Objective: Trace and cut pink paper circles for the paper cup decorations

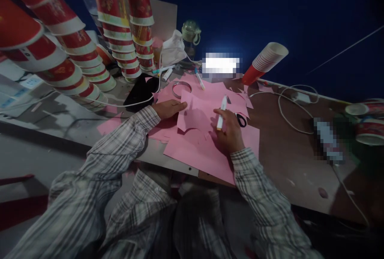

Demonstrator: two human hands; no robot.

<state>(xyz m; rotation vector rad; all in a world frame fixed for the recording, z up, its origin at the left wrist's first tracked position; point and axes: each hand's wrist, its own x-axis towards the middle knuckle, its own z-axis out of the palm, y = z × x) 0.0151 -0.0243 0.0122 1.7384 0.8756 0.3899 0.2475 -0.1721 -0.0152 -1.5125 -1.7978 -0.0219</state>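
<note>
My left hand [170, 108] is closed on the left edge of a pink paper piece [192, 116], thumb on top. The piece is raised a little over other pink sheets, and its lower edge is cut in a curve. A white marker [222, 112] sits upright-slanted in my right hand [228, 130], just right of that piece. Below both hands a larger pink sheet [207, 155] lies at the table's front edge. Black-handled scissors [241, 120] rest beside my right hand, their blades mostly hidden. A roll of tape [181, 89] lies behind the piece.
Tall stacks of red-and-white paper cups [117, 31] lean at the left. Another cup stack [265, 62] tilts at the back right. A black tablet-like object [141, 92], a second marker [199, 79], a lidded bottle [191, 37] and a white cable [288, 107] surround the paper.
</note>
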